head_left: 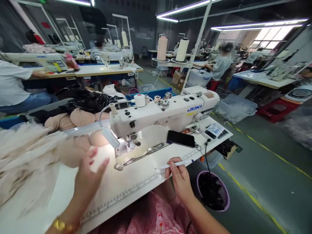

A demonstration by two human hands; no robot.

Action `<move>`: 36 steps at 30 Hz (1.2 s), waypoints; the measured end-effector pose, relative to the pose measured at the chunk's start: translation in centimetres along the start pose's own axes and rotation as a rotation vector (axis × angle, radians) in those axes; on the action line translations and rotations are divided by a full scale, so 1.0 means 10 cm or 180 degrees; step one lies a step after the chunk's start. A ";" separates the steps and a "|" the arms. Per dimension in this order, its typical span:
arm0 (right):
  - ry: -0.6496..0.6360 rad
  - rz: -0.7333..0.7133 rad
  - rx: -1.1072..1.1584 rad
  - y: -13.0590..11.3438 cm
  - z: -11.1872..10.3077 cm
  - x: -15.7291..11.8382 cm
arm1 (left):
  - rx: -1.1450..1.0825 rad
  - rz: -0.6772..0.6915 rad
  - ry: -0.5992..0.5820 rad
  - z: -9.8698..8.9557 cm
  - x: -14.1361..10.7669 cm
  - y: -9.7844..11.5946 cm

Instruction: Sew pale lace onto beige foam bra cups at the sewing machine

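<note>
My right hand (179, 175) is closed round a slim white pen (179, 163) with a dark blue end, held over the table's front edge. My left hand (89, 177) is raised above the white tabletop with fingers apart and nothing in it, slightly blurred. Just beyond it lie beige moulded bra cups (70, 152), partly covered by the hand. A white sewing machine (156, 113) marked JUKI stands in front of both hands, its small lamp (110, 137) lighting the needle area. Sheer pale fabric (21, 162) is heaped at the left.
A black phone (180, 138) rests on the table right of the needle area. Along the front edge runs a measuring tape (136, 185). More cups (81, 117) and black plastic (90, 100) lie behind. A purple bin (227, 201) stands on the floor at right. Other people sit at machines around.
</note>
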State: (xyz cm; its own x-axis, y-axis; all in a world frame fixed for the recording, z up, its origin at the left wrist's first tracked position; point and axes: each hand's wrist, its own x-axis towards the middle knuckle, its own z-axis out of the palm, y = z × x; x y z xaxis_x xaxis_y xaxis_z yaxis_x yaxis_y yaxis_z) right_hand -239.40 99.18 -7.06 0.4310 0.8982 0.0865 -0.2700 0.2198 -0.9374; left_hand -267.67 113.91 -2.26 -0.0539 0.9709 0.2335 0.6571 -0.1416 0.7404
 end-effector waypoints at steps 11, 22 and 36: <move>0.0771 -0.0541 -0.0403 -0.11 -0.57 0.38 | 0.0806 0.3175 -0.1888 1.66 -0.01 1.41; 0.0525 -0.0438 -0.0701 -0.19 -0.81 0.51 | 0.1341 0.2961 -0.1658 1.86 -0.05 1.40; 0.0454 -0.0469 -0.0709 -0.29 -0.75 0.54 | 0.0647 0.2948 -0.1792 1.74 -0.04 1.48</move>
State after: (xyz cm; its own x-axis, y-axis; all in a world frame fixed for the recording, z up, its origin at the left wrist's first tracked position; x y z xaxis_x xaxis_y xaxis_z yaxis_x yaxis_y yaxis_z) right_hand -229.83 100.56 -6.39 0.5725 0.7968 0.1935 -0.0070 0.2407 -0.9706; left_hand -244.86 114.78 -2.38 0.8397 0.4619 0.2857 0.3804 -0.8756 0.2976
